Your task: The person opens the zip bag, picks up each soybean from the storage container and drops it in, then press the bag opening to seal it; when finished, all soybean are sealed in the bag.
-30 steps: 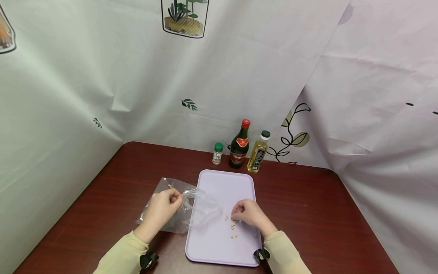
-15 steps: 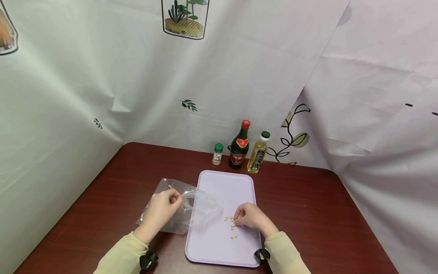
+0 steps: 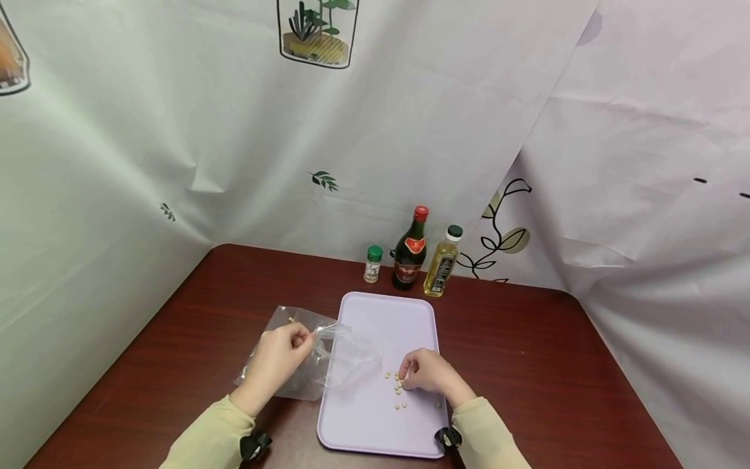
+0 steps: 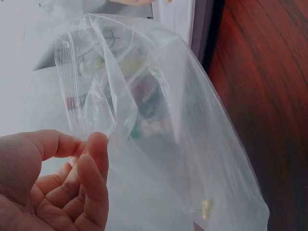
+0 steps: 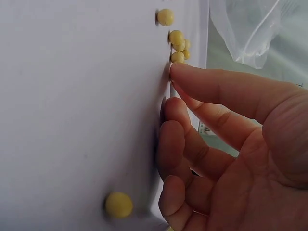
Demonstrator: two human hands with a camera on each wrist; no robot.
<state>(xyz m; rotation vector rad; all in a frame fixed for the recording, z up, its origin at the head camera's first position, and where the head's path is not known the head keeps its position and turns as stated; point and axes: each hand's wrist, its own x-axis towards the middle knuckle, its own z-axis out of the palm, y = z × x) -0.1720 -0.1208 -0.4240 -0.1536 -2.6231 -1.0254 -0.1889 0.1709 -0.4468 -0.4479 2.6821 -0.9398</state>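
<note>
My left hand (image 3: 274, 355) pinches a clear zip bag (image 4: 211, 168) between thumb and fingers, near its zip strip. The bag lies partly over the left side of a lilac tray (image 3: 381, 430), and a few pale yellow beans (image 4: 206, 210) sit in its corner. My right hand (image 3: 430, 372) is low over the tray with thumb and index fingertips close together. Right at the thumb tip is a cluster of round, soybean-like beans (image 5: 178, 43). I cannot tell whether one is between those fingertips. A lone bean (image 5: 118, 205) lies near the curled outer fingers.
Behind the tray stand a small green-capped shaker (image 3: 372, 266), a dark bottle with a red cap (image 3: 407, 260) and a pale yellow oil bottle (image 3: 441, 270). A printed cloth (image 3: 263, 130) hangs behind the dark red table (image 3: 527, 352).
My right hand has shifted slightly towards me and to the right over the tray, showing beans it hid before. The left hand and the bag have stayed in place.
</note>
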